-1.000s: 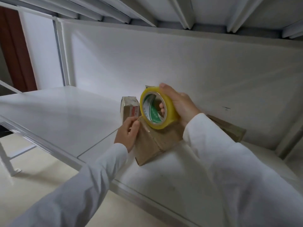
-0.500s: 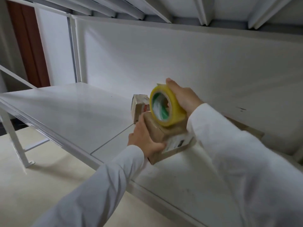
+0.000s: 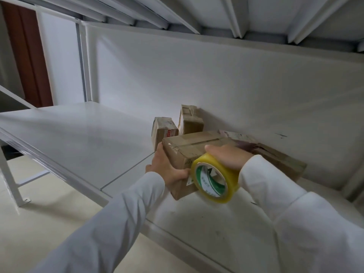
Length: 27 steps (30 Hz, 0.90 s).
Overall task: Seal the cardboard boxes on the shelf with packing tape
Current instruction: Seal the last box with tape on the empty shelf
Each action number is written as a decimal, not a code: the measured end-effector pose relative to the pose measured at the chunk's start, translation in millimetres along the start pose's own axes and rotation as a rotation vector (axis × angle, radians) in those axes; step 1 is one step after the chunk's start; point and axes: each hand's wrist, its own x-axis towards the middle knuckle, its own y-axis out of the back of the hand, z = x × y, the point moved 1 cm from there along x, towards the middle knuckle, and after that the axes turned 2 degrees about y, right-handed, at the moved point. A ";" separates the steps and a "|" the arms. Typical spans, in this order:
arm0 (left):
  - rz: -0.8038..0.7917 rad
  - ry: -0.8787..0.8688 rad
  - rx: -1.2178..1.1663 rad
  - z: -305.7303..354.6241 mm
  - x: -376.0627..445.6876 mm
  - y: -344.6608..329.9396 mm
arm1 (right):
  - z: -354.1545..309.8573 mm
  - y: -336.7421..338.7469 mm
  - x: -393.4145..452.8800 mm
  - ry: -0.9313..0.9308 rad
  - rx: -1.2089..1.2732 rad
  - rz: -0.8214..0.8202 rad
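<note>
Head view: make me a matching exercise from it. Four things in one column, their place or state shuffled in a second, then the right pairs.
Things
1. Yellow roll of packing tape
2. Brown cardboard box with a taped top seam
3. Small brown cardboard box with a red label
4. Upright narrow cardboard box

Place or state
A. Stands against the white back wall
B. Gripped at its near corner by the left hand
C. Held in the right hand
D. Sits on the shelf behind the left hand

Pairs: 1-C, 2-B, 3-D, 4-A
</note>
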 end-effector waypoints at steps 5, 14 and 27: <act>-0.029 -0.010 -0.053 -0.1 -0.1 1.0 | 9.7 -14.1 9.9 -0.092 0.093 0.069; -0.101 0.009 -0.122 0.3 4.4 7.8 | 18.3 -8.7 6.1 0.008 0.455 0.021; -0.403 -0.192 -0.168 13.9 -28.0 -17.2 | 8.8 -8.3 22.6 0.130 1.052 0.148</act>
